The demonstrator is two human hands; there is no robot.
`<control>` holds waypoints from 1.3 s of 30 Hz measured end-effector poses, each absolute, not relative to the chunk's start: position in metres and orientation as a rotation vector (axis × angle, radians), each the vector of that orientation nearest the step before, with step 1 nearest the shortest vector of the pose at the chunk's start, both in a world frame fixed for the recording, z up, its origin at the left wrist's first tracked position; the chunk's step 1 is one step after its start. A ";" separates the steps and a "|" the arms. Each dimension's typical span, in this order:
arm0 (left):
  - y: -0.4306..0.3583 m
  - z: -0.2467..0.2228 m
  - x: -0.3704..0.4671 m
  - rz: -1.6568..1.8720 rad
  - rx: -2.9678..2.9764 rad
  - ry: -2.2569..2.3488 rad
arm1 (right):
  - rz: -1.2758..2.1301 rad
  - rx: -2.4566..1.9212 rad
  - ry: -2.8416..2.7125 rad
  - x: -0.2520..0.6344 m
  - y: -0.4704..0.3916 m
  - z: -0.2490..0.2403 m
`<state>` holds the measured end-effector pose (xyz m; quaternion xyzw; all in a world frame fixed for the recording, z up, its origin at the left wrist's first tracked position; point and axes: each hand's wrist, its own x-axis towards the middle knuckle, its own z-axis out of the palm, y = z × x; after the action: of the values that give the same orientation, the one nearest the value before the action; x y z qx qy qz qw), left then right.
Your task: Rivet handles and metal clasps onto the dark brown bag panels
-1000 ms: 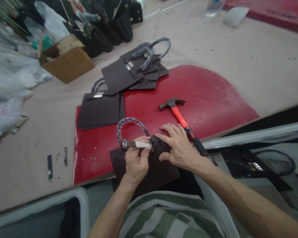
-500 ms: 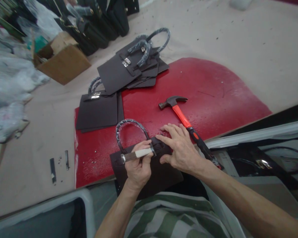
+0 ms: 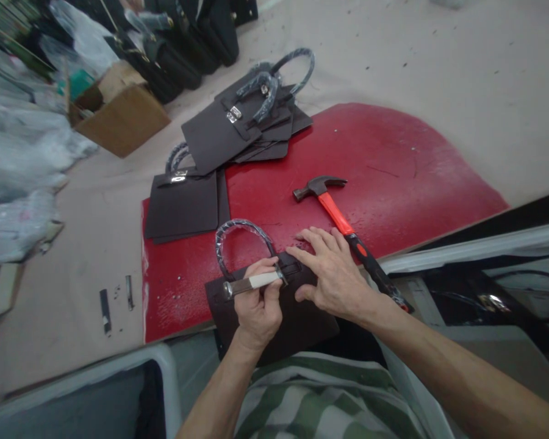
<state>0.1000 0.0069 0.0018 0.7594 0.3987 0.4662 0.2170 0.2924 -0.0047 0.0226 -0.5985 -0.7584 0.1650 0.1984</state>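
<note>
My left hand (image 3: pixel 258 308) is closed around a metal punch-like tool (image 3: pixel 263 280) with a white band. The tool lies slanted, its right end by a strap on a dark brown bag panel (image 3: pixel 297 332). A plastic-wrapped handle (image 3: pixel 218 249) arches up from the panel's far edge. Flat over the right part of that edge rests my right hand (image 3: pixel 333 275), fingers spread, thumb and fingertips near the strap. Just beyond it lies a claw hammer (image 3: pixel 332 210) with an orange and black grip.
Beneath the panel's far side is a red mat (image 3: pixel 370 158). Stacked panels with handles (image 3: pixel 224 137) and another panel (image 3: pixel 183 207) lie behind. A cardboard box (image 3: pixel 125 122) stands back left. Small metal pieces (image 3: pixel 129 292) lie left; a grey bin (image 3: pixel 167 378) stands below.
The view has shifted slightly, so the table items appear a little further right. Both hands keep nearly the same pose on the tool and the panel.
</note>
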 end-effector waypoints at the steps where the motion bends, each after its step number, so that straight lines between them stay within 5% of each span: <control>1: 0.007 0.002 0.100 1.278 2.109 1.117 | 0.466 -1.674 -2.132 0.292 -0.005 0.023; 39: 0.003 0.001 0.097 1.321 2.199 1.032 | 0.438 -1.630 -2.148 0.289 -0.006 0.020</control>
<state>0.0965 0.0030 0.0012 0.7812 0.3665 0.4694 0.1871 0.2892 -0.0061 0.0200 -0.5843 -0.7697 0.1570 0.2036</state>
